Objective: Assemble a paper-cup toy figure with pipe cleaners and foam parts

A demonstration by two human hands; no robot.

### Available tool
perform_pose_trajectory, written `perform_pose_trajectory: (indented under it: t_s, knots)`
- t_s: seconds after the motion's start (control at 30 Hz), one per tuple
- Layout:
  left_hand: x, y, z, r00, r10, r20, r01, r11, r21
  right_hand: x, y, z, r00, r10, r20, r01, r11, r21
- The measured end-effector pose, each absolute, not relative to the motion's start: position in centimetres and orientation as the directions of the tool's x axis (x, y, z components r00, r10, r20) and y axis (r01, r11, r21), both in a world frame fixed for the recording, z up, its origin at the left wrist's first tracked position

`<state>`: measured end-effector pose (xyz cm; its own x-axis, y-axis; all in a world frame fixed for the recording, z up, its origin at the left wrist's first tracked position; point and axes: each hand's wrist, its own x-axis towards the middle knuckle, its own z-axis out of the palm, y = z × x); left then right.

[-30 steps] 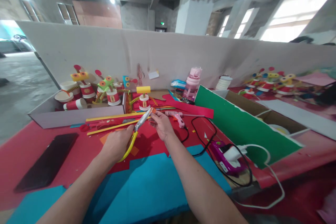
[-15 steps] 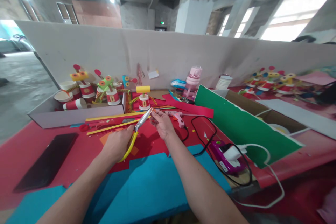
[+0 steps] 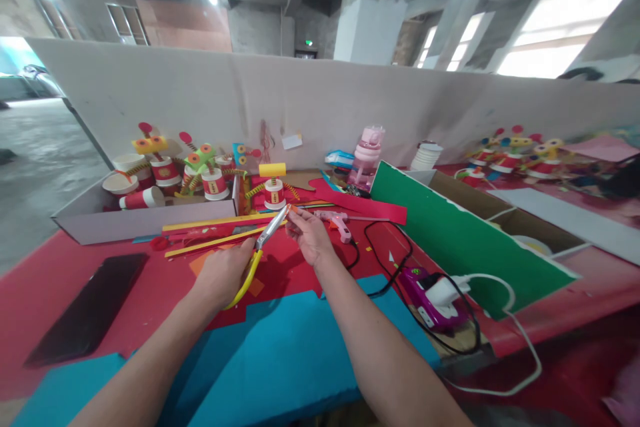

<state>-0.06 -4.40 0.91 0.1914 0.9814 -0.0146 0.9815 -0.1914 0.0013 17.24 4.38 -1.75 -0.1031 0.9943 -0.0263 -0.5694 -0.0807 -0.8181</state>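
My left hand [image 3: 225, 273] is closed around the yellow handles of a pair of scissors [image 3: 271, 229], whose blades point up and to the right. At the blade tips, my right hand [image 3: 309, 235] pinches a small piece of orange paper [image 3: 290, 209]. The paper is partly hidden by my fingers. Just beyond the tips stands a paper-cup figure [image 3: 275, 194] with a yellow tube on top and folded paper arms. Yellow paper strips [image 3: 215, 241] lie beyond my left hand, with orange paper scraps [image 3: 203, 261] beside it.
A pink glue gun [image 3: 340, 223] lies right of my right hand, its black cord looping towards a purple power strip [image 3: 433, 300]. At left are a box [image 3: 160, 223] of cup figures and a black phone [image 3: 90, 307]. A green-sided box [image 3: 450, 233] stands right; blue sheets [image 3: 295, 353] lie in front.
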Motion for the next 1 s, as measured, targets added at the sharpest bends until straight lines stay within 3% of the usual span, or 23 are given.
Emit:
perform_pose_trajectory:
  t_s: [1.0]
  knots:
    - [-0.05,-4.49,1.18,0.188,0.982,-0.017,0.982,-0.188,0.004,17.54,4.43,-1.6,-0.076,0.996,-0.045,-0.571,-0.08,-0.817]
